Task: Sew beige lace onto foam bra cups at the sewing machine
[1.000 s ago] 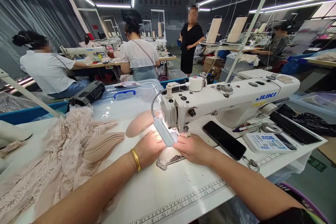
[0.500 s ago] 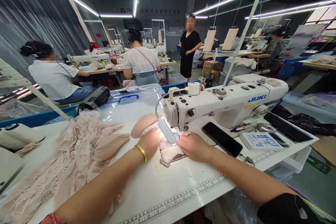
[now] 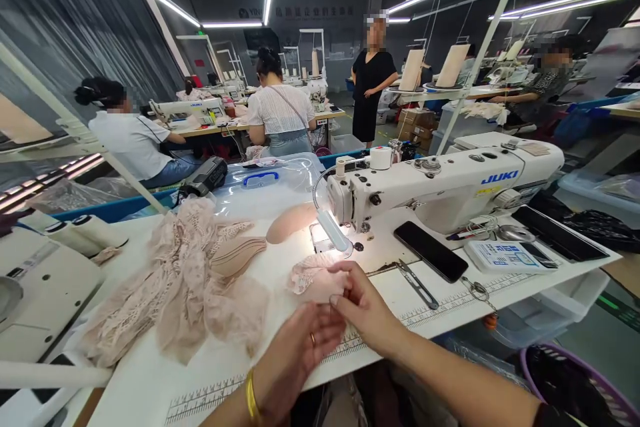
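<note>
A small beige lace piece (image 3: pixel 313 275), perhaps a bra cup, lies in front of the sewing machine (image 3: pixel 425 190). My right hand (image 3: pixel 370 313) pinches its right edge between thumb and fingers. Just below is my left hand (image 3: pixel 305 343), palm turned up and fingers loosely stretched beside the right fingertips; nothing is visibly gripped in it. Near the needle area glows a small lamp (image 3: pixel 334 232). A smooth beige cup pad (image 3: pixel 291 223) rests left of the lamp. The fingers partly hide the lace piece's near edge.
Lace garments (image 3: pixel 190 293) and stacked beige pads (image 3: pixel 237 257) cover the left side. On the right lie metal thread snips (image 3: pixel 419 285), a phone (image 3: pixel 430 250) and a white box (image 3: pixel 503 258). Behind is a clear plastic bin (image 3: pixel 250 197). Several co-workers sit or stand beyond.
Both hands have come from beneath the lamp toward the table's front edge, with the lace piece in my right hand. My left hand has turned palm up. The view has shifted left.
</note>
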`<state>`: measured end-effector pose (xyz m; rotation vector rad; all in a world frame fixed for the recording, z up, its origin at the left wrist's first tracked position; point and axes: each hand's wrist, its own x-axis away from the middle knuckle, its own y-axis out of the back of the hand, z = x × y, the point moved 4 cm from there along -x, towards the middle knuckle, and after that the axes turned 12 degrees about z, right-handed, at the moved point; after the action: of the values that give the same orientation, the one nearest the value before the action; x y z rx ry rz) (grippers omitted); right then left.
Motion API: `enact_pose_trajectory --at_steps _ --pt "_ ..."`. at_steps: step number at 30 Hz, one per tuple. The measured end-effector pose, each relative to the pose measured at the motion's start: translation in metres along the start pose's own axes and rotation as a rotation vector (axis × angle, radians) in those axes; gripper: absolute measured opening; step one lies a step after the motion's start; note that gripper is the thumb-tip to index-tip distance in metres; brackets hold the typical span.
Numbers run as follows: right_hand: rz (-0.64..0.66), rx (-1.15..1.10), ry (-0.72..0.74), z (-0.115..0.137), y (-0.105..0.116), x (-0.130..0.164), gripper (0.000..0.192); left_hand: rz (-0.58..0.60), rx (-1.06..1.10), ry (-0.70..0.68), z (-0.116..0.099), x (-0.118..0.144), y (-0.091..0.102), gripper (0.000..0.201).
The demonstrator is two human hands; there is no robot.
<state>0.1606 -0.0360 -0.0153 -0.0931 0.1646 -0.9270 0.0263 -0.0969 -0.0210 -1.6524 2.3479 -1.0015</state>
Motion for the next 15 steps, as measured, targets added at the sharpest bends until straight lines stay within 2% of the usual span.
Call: enact_pose_trajectory --at_steps 2,4,6,9,12,15 --pt "0.039 0.166 0.029 0.002 -0.007 0.017 0.028 -0.133 0.106 -0.168 -0.012 -0.007 0.008 0.052" --pt "0.096 0.368 0.081 0.006 -0.011 0.028 0.023 -0.186 0.129 -0.267 -0.021 -0.011 0.012 0.051" --pt "0.147 0.518 0.153 0.011 -0.011 0.031 0.023 -0.200 0.127 -0.281 -0.023 -0.012 0.011 0.049" --pt "0.107 0.608 0.176 0.017 -0.001 0.021 0.028 -0.180 0.100 -0.228 -0.015 -0.007 0.006 0.044" --pt "0.076 0.494 0.056 0.015 0.013 0.005 0.044 0.000 0.098 -0.081 -0.006 0.000 -0.004 0.042" --pt "0.100 0.067 -0.133 0.004 0.022 -0.003 0.054 0.135 0.156 -0.024 -0.006 0.007 -0.009 0.039"
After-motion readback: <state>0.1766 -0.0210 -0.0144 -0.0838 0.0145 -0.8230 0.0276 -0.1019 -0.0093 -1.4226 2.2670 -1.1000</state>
